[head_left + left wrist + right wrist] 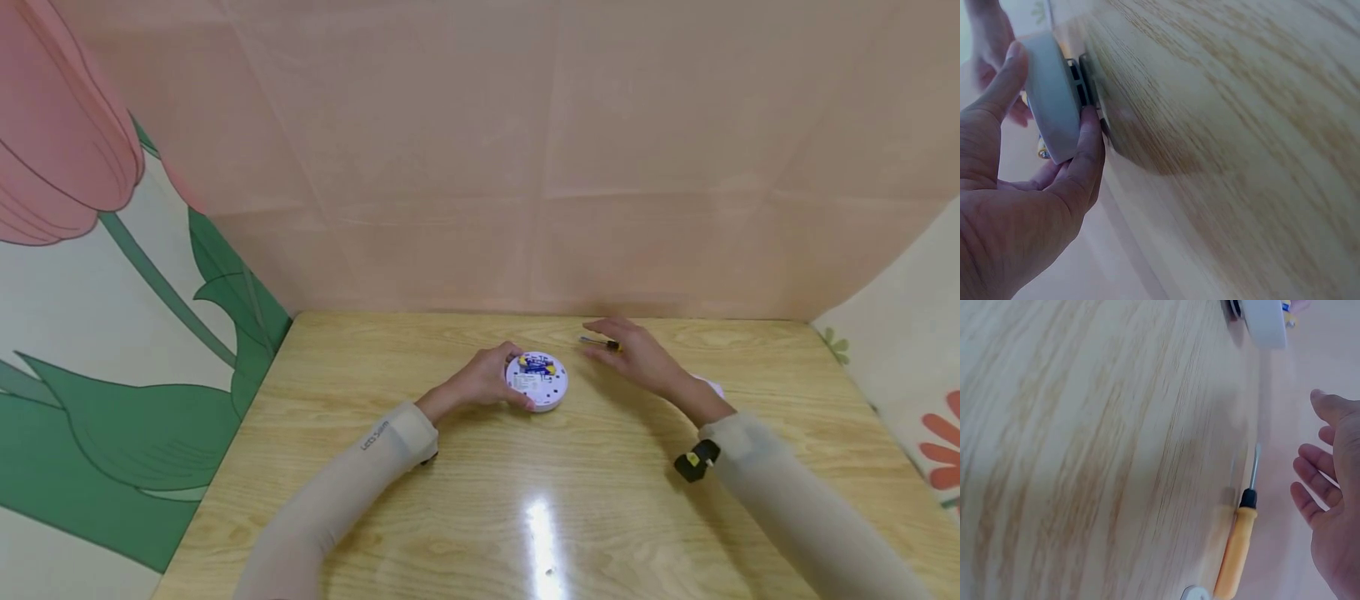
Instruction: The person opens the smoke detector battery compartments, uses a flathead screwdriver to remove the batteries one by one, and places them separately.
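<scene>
My left hand (487,379) grips the edge of a round white device (534,390), resembling a smoke alarm, on the wooden table. Blue-and-yellow batteries (538,367) lie on its upper face. In the left wrist view, the left thumb is on one side of the device (1054,100) and the fingers are under the other. To the right, my right hand (633,358) hovers with fingers spread, holding nothing. Below it lies a screwdriver (1238,547) with a yellow handle, black collar and metal shaft; the head view shows only its shaft and part of the handle.
A white piece (708,384) lies partly hidden behind the right wrist; its rounded end (1196,593) shows beside the screwdriver handle. A pink-beige cloth (525,208) hangs along the table's back edge, with flower-patterned panels on both sides.
</scene>
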### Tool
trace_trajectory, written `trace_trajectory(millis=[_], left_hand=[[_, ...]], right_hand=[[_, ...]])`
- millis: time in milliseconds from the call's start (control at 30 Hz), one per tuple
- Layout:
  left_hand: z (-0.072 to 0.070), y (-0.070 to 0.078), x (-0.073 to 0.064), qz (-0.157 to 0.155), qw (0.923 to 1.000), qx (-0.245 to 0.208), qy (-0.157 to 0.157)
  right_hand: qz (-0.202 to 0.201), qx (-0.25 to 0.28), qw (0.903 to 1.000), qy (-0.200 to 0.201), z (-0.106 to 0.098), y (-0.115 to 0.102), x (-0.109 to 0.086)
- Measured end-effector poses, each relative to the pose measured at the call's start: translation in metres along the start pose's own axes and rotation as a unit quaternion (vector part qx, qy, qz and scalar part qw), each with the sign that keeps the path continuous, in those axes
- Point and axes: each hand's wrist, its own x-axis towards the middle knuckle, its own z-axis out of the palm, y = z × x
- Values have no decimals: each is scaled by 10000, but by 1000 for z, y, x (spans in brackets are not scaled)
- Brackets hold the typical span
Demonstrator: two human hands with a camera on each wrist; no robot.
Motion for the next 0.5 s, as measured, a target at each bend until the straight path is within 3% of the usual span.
trace_trajectory(millis=[167,500], left_hand=[[1,-2,1,8,10000,37,32],[0,0,0,24,10000,8,45]], right_hand=[[-278,-75,9996,74,1,-10,2],[-143,-120,9995,-270,4,-27,4]])
